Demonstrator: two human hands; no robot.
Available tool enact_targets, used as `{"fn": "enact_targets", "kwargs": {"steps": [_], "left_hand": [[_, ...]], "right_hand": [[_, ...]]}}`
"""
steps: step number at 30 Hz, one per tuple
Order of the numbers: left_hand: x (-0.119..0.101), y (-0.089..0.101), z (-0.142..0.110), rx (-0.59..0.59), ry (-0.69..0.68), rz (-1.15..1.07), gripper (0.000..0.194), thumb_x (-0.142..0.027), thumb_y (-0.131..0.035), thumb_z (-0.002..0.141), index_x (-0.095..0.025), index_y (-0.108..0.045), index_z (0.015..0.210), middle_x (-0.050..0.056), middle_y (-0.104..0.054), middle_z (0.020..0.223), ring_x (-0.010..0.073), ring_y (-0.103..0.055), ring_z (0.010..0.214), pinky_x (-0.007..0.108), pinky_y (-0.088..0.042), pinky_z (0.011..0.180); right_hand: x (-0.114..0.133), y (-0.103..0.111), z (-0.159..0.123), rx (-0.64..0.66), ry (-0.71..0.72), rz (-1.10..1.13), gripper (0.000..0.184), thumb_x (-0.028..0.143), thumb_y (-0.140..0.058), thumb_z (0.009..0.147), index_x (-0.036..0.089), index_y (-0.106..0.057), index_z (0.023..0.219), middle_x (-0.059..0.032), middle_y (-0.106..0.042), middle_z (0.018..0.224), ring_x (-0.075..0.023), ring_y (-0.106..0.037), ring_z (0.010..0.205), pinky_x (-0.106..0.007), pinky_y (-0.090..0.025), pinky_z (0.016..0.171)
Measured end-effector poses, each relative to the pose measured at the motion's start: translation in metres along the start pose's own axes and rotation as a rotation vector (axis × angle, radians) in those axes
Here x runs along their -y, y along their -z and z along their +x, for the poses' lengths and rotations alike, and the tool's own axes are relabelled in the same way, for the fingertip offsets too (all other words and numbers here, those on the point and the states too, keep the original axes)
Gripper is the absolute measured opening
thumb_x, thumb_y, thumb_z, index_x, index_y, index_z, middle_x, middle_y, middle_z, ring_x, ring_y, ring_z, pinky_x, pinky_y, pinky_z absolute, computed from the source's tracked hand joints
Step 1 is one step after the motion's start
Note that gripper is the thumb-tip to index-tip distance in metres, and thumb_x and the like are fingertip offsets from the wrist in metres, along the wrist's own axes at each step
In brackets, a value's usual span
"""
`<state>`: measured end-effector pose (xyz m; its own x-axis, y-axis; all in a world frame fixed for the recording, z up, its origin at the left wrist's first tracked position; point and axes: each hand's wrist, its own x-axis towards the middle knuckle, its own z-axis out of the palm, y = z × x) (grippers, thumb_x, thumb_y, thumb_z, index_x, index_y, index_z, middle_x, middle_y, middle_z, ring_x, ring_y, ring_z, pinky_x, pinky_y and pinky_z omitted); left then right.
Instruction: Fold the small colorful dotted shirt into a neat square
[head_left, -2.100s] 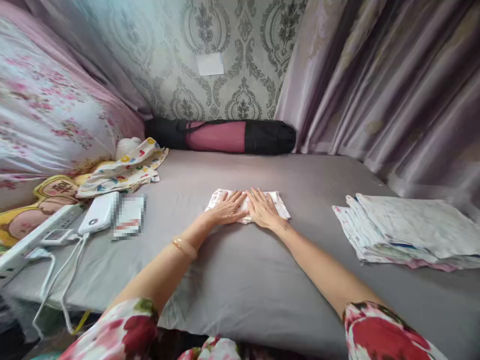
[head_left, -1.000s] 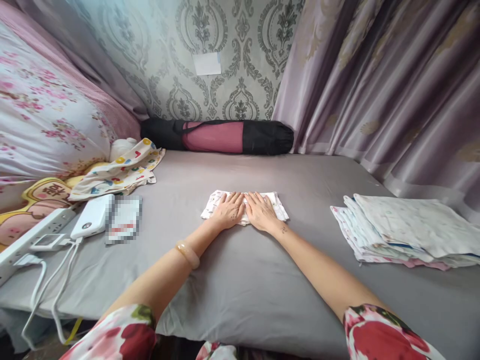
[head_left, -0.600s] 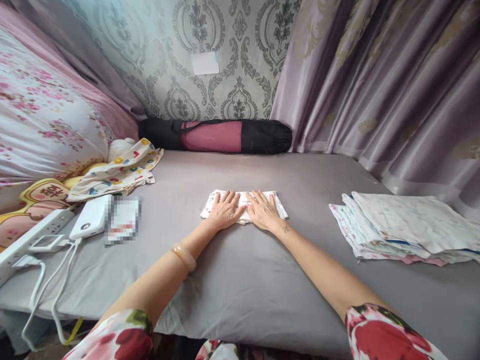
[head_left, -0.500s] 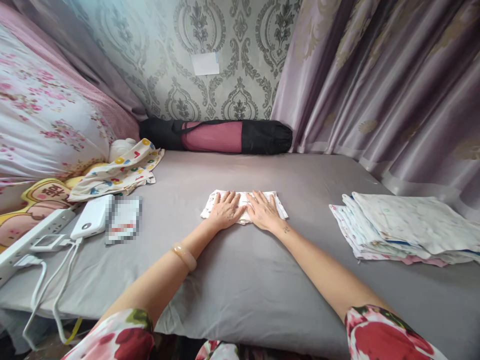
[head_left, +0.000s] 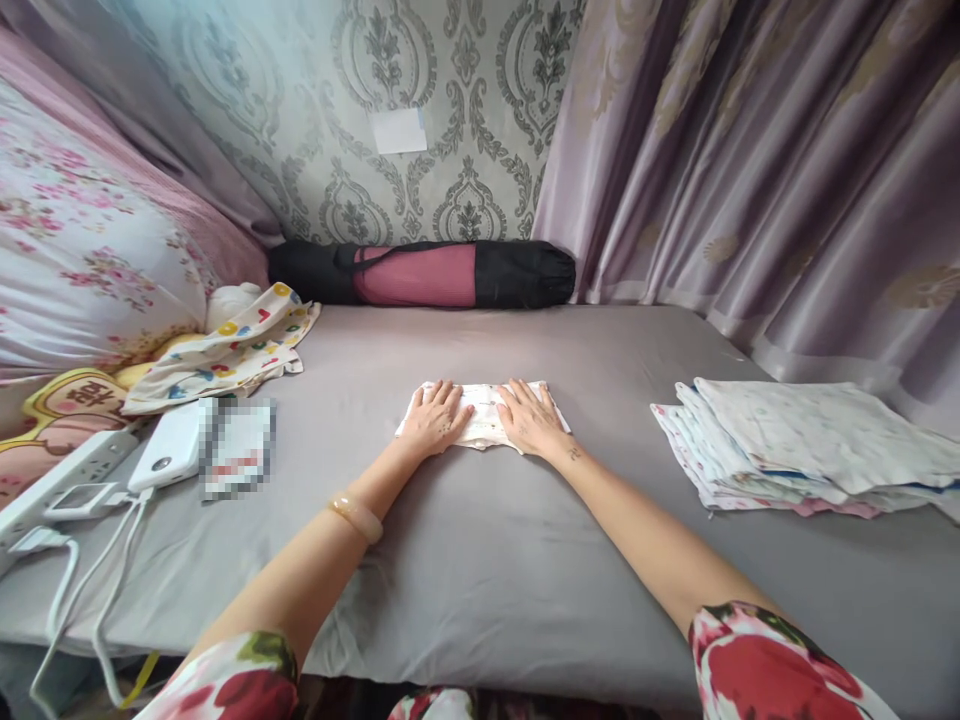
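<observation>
A small folded white cloth (head_left: 484,417) with a faint print lies on the grey bed sheet (head_left: 487,560) in the middle of the view. My left hand (head_left: 433,420) lies flat on the cloth's left part, fingers stretched out. On the right part rests my right hand (head_left: 531,420), also flat with fingers spread. A bare strip of cloth shows between the two hands. A pale bangle (head_left: 355,516) sits on my left wrist.
A stack of folded printed cloths (head_left: 802,445) lies at the right. At the left are a white power bank (head_left: 168,458), a power strip (head_left: 56,480) with cables, a colourful cloth (head_left: 225,350) and floral bedding (head_left: 82,260). A black-and-pink roll bag (head_left: 424,274) lies against the wall; curtains (head_left: 765,170) hang on the right.
My two hands have slid apart on the cloth, left hand leftward and right hand rightward, uncovering its middle. The camera has shifted slightly.
</observation>
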<state>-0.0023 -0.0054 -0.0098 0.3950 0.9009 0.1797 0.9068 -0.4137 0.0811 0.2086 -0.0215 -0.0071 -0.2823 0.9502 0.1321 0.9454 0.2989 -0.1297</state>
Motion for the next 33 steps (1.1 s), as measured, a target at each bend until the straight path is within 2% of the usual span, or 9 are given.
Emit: {"fn": "enact_targets", "kwargs": {"steps": [5, 9, 11, 14, 18, 21, 25, 28, 33], "left_hand": [[0.001, -0.005, 0.002, 0.016, 0.007, 0.004, 0.051, -0.048, -0.027, 0.101, -0.02, -0.043, 0.14, 0.015, -0.043, 0.15, 0.0318, -0.034, 0.142, 0.054, -0.027, 0.113], [0.002, 0.0, 0.001, 0.012, -0.023, 0.019, 0.047, -0.047, -0.028, 0.101, -0.023, -0.045, 0.137, 0.013, -0.047, 0.147, 0.0298, -0.037, 0.14, 0.053, -0.03, 0.112], [0.007, 0.004, -0.001, 0.022, -0.037, 0.024, 0.046, -0.045, -0.027, 0.102, -0.023, -0.048, 0.135, 0.013, -0.049, 0.146, 0.0289, -0.037, 0.141, 0.053, -0.029, 0.113], [0.02, 0.008, -0.006, 0.045, 0.0, 0.014, 0.049, -0.043, -0.026, 0.101, -0.02, -0.046, 0.139, 0.015, -0.043, 0.151, 0.0297, -0.031, 0.145, 0.057, -0.023, 0.115], [0.036, 0.004, -0.013, 0.094, 0.057, -0.067, 0.054, -0.045, -0.026, 0.101, -0.021, -0.039, 0.147, 0.012, -0.035, 0.157, 0.0279, -0.026, 0.148, 0.056, -0.021, 0.117], [0.04, -0.001, -0.015, 0.091, 0.077, -0.094, 0.056, -0.046, -0.026, 0.1, -0.022, -0.037, 0.149, 0.01, -0.032, 0.159, 0.0266, -0.024, 0.149, 0.054, -0.021, 0.118], [0.038, -0.002, -0.017, 0.051, 0.066, -0.111, 0.055, -0.045, -0.029, 0.1, -0.019, -0.04, 0.147, 0.011, -0.035, 0.157, 0.0263, -0.026, 0.148, 0.051, -0.023, 0.119], [0.038, -0.001, -0.02, -0.031, 0.061, -0.14, 0.05, -0.04, -0.03, 0.1, -0.019, -0.047, 0.142, 0.011, -0.041, 0.154, 0.0252, -0.032, 0.145, 0.048, -0.026, 0.118], [0.041, -0.002, -0.023, -0.153, 0.079, -0.204, 0.045, -0.034, -0.031, 0.099, -0.021, -0.055, 0.134, 0.009, -0.054, 0.144, 0.0235, -0.04, 0.141, 0.044, -0.033, 0.115]], "right_hand": [[0.001, -0.004, 0.001, -0.001, -0.016, 0.008, 0.051, 0.036, -0.026, 0.103, 0.018, -0.04, 0.149, -0.0119, -0.035, 0.156, -0.0254, -0.026, 0.145, -0.053, -0.011, 0.119], [0.001, 0.004, 0.001, 0.054, -0.013, 0.027, 0.053, 0.036, -0.025, 0.103, 0.017, -0.038, 0.15, -0.0125, -0.032, 0.157, -0.0257, -0.024, 0.146, -0.053, -0.012, 0.119], [-0.004, 0.01, 0.001, 0.092, -0.011, 0.046, 0.054, 0.036, -0.022, 0.103, 0.015, -0.036, 0.151, -0.0132, -0.03, 0.158, -0.0258, -0.023, 0.147, -0.052, -0.013, 0.119], [-0.016, 0.014, -0.002, 0.064, -0.039, 0.02, 0.057, 0.036, -0.02, 0.103, 0.012, -0.033, 0.153, -0.0137, -0.024, 0.16, -0.0255, -0.018, 0.148, -0.051, -0.01, 0.12], [-0.032, 0.005, -0.005, 0.074, -0.098, 0.004, 0.06, 0.038, -0.02, 0.102, 0.007, -0.031, 0.153, -0.0128, -0.023, 0.16, -0.0254, -0.018, 0.148, -0.048, -0.015, 0.12], [-0.036, -0.004, -0.006, 0.077, -0.103, 0.003, 0.061, 0.039, -0.021, 0.102, 0.007, -0.032, 0.152, -0.0122, -0.024, 0.16, -0.025, -0.018, 0.148, -0.046, -0.017, 0.12], [-0.035, -0.003, -0.005, 0.087, -0.105, -0.005, 0.061, 0.039, -0.021, 0.102, 0.008, -0.032, 0.152, -0.0123, -0.024, 0.16, -0.0248, -0.017, 0.148, -0.046, -0.017, 0.12], [-0.033, 0.004, -0.005, 0.11, -0.093, -0.018, 0.061, 0.038, -0.021, 0.101, 0.008, -0.032, 0.152, -0.0126, -0.024, 0.16, -0.0252, -0.017, 0.148, -0.05, -0.014, 0.12], [-0.029, 0.007, -0.002, 0.054, -0.045, -0.032, 0.062, 0.039, -0.018, 0.102, 0.006, -0.029, 0.153, -0.0128, -0.022, 0.16, -0.0238, -0.015, 0.149, -0.047, -0.009, 0.121]]}}
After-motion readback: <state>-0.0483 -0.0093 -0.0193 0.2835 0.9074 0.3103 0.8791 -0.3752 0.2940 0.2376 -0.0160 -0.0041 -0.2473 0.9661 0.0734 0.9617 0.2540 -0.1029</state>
